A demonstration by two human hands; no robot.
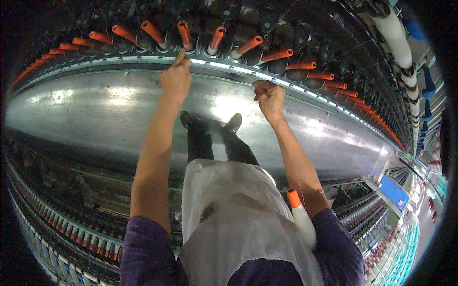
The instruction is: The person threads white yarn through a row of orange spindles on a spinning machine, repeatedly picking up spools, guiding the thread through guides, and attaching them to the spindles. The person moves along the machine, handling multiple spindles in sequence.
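Orange-tipped bobbins (248,46) stand in a long curved row along the top of a spinning frame, each tilted on its spindle above a pale metal rail (119,59). Below the rail runs a broad, shiny steel panel (95,109) that reflects the overhead lights.

Both bare arms reach up from the lower edge toward that rail, well apart from each other. The left hand (175,78) is raised with its forefinger stretched out, the fingertip touching the rail just below one orange bobbin (184,34); the other fingers are curled in, and I cannot tell whether anything is pinched between them. The right hand (269,97) sits a little lower, against the rail's lower edge, with fingers bunched together as if pinching something fine; any thread there is too thin to make out.

Near the right elbow, a white wound bobbin with an orange tip (300,217) pokes up out of a pale apron pocket (229,224) worn over a dark purple top. Dark shoes (234,123) and trouser legs show between the arms, by the foot of the steel panel. More rows of bobbins (62,229) curve away at lower left, and white bobbins (398,40) line the frame at upper right.
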